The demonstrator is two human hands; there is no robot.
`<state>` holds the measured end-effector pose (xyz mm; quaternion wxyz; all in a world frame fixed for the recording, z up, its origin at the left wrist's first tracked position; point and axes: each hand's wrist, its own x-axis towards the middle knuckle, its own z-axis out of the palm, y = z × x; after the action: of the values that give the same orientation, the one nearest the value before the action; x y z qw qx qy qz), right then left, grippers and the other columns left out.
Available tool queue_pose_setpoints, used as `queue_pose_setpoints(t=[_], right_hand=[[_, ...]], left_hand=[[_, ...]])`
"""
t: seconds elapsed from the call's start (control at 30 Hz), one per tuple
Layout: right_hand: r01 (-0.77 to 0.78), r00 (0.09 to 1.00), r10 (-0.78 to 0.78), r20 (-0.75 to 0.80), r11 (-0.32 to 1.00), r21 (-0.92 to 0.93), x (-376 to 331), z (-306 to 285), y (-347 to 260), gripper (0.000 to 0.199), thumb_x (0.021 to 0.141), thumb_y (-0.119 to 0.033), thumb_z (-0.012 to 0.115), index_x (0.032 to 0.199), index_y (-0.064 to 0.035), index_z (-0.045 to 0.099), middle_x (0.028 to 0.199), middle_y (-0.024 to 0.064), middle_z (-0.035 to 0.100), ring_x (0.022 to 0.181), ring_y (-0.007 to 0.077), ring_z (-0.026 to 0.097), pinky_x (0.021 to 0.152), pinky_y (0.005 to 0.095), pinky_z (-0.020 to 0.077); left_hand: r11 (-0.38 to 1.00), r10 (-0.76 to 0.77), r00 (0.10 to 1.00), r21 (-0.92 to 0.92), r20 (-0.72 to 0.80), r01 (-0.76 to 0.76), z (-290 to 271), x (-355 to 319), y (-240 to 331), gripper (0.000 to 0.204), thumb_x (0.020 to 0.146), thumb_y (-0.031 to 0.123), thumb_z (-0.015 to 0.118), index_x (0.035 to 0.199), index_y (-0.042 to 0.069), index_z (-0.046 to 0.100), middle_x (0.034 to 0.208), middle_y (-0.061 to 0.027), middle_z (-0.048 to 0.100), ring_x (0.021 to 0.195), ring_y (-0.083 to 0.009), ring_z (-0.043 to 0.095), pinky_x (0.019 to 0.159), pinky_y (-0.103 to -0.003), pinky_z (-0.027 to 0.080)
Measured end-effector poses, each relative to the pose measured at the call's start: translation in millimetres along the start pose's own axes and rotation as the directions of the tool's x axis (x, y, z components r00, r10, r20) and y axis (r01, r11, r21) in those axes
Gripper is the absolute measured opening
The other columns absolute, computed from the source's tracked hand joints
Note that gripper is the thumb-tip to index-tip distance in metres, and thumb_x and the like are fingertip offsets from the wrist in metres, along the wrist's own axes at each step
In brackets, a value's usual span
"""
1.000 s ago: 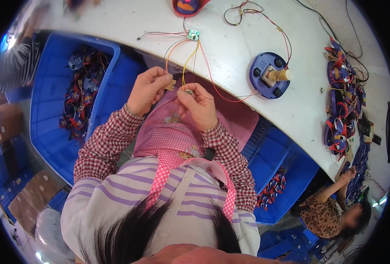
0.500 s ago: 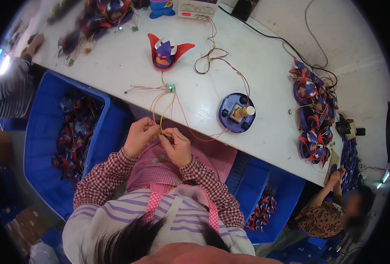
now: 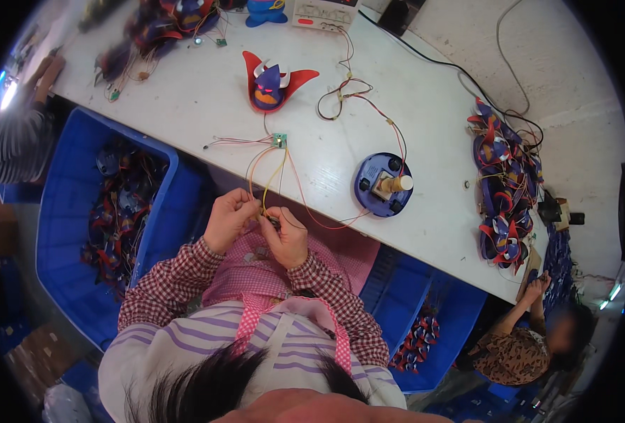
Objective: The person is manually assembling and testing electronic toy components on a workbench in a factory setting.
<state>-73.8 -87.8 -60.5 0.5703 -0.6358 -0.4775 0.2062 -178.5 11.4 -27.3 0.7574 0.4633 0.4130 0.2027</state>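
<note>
Wires (image 3: 274, 180), thin yellow, red and white strands, run from a small green circuit board (image 3: 278, 140) on the white surface (image 3: 185, 106) down toward the person at 6 o'clock, where both hands meet at the surface's near edge. The left hand (image 3: 229, 218) has its fingers pinched narrow on the yellow strands, and the right hand (image 3: 284, 233), just beside it at 3 o'clock, has its fingers curled shut around a small dark part at the wire ends; what that part is cannot be told. The two hands touch or nearly touch over a pink checked apron.

At 12 o'clock from the board lies a red and blue winged toy face (image 3: 274, 77). At 3 o'clock from the board sits a round blue base (image 3: 383, 185) with a pale cylinder standing on it, and a red wire loops from it back toward the hands. Further toward 3 o'clock, near the surface's edge, lies a pile of red and blue toy parts (image 3: 499, 183). A blue bin (image 3: 65, 197) holding more wired parts stands at 9 o'clock from the hands, below the surface. Another person crouches at 4 o'clock, well apart.
</note>
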Motion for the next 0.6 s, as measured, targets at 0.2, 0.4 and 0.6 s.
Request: queue_pose_setpoints(t=[0.2, 0.4, 0.6], right_hand=[[0.045, 0.999, -0.046, -0.022, 0.998, -0.044, -1.8, -0.3, 1.1, 0.016, 0.079, 0.001, 0.061, 0.094, 0.0019, 0.057, 0.081, 0.0092, 0.058, 0.061, 0.0205, 0.054, 0.055, 0.0269, 0.0440], [0.056, 0.998, -0.059, -0.033, 0.996, -0.065, -3.4, 0.0, 0.2, 0.015, 0.079, 0.000, 0.062, 0.093, 0.0021, 0.058, 0.080, 0.0094, 0.058, 0.061, 0.0210, 0.054, 0.055, 0.0270, 0.0439], [0.061, 0.996, -0.064, -0.056, 0.996, -0.063, -5.3, 1.7, 2.8, 0.013, 0.080, -0.001, 0.062, 0.092, 0.0023, 0.059, 0.079, 0.0087, 0.058, 0.060, 0.0193, 0.053, 0.055, 0.0259, 0.0429]], left_hand=[[0.999, -0.007, 1.000, -0.042, 0.004, 0.007, 1.5, -0.7, -3.5, 0.008, 0.084, 0.009, 0.058, 0.081, 0.002, 0.056, 0.059, -0.0010, 0.053, 0.041, -0.0035, 0.038, 0.037, -0.015, 0.027], [0.998, -0.016, 1.000, -0.063, -0.005, 0.015, 3.9, -3.1, -4.1, 0.008, 0.084, 0.009, 0.058, 0.081, 0.003, 0.055, 0.059, -0.0006, 0.052, 0.041, -0.0034, 0.038, 0.037, -0.016, 0.027], [0.995, -0.003, 1.000, -0.098, -0.004, 0.003, 5.9, -4.8, -6.0, 0.008, 0.085, 0.009, 0.058, 0.080, 0.003, 0.054, 0.058, 0.0001, 0.051, 0.041, -0.0035, 0.037, 0.037, -0.016, 0.027]])
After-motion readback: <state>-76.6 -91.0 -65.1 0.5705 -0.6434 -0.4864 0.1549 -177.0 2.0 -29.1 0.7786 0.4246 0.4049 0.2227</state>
